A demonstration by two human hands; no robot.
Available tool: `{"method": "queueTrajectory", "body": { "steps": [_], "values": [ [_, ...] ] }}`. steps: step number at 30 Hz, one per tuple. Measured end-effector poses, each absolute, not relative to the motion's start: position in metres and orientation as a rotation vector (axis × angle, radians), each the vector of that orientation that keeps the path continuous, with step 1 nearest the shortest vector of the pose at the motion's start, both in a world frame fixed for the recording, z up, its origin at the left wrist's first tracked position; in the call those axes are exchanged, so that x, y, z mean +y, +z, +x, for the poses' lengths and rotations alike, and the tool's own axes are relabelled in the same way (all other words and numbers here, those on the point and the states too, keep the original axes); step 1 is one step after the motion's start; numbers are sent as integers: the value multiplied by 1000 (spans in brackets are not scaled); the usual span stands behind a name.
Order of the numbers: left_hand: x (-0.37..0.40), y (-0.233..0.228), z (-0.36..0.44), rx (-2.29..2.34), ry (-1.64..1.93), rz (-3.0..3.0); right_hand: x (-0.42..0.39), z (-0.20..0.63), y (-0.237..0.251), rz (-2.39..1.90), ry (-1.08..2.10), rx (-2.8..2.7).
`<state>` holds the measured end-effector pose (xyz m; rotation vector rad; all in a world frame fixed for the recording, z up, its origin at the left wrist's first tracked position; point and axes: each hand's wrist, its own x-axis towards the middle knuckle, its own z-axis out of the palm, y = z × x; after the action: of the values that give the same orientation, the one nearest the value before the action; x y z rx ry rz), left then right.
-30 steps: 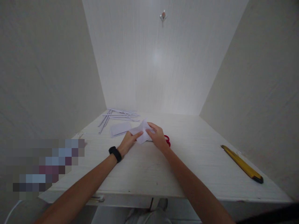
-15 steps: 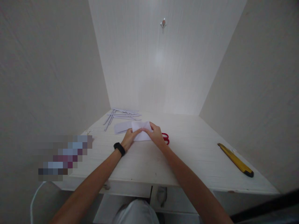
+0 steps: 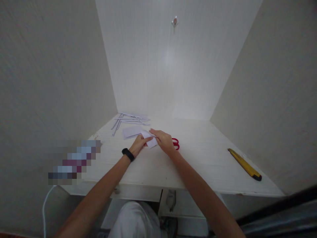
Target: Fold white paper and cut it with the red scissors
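A small piece of white paper (image 3: pixel 151 142) is held between my two hands above the middle of the white table. My left hand (image 3: pixel 139 145), with a black band on its wrist, grips the paper's lower left part with thumb and fingers. Across the paper's right side, my right hand (image 3: pixel 163 140) is closed on its upper edge, which looks bent over. Part of the sheet is hidden by the fingers. Just beyond my left hand lies a flat stack of paper strips (image 3: pixel 131 132). Red scissor handles (image 3: pixel 176 144) show beside my right hand; the blades are hidden.
Several thin rolled paper sticks (image 3: pixel 131 118) lie in a loose pile at the back left of the table (image 3: pixel 198 158). A yellow box cutter (image 3: pixel 244 164) rests near the right edge. A blurred-out item (image 3: pixel 76 160) sits at the left edge, a white cable (image 3: pixel 44 208) below it.
The paper, spread flatter before, is now tilted and partly folded over. My right hand has turned across its top edge. The whole view has shifted slightly.
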<state>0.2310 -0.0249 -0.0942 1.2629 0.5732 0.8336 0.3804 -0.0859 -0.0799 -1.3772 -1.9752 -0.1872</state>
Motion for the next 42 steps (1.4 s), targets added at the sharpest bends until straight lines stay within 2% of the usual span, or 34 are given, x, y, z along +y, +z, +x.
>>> {"method": "queueTrajectory", "body": {
  "steps": [10, 17, 42],
  "values": [
    [-27, -85, 224, 384, 655, 1135, -79, 400, -82, -1304, -292, -2209],
    [-25, -89, 226, 437, 737, 1161, -80, 395, -85, -1293, -212, -2235],
    [-23, -98, 222, 607, 736, 1321, -75, 406, -91, -1550, 243, -1684]
  ]
}}
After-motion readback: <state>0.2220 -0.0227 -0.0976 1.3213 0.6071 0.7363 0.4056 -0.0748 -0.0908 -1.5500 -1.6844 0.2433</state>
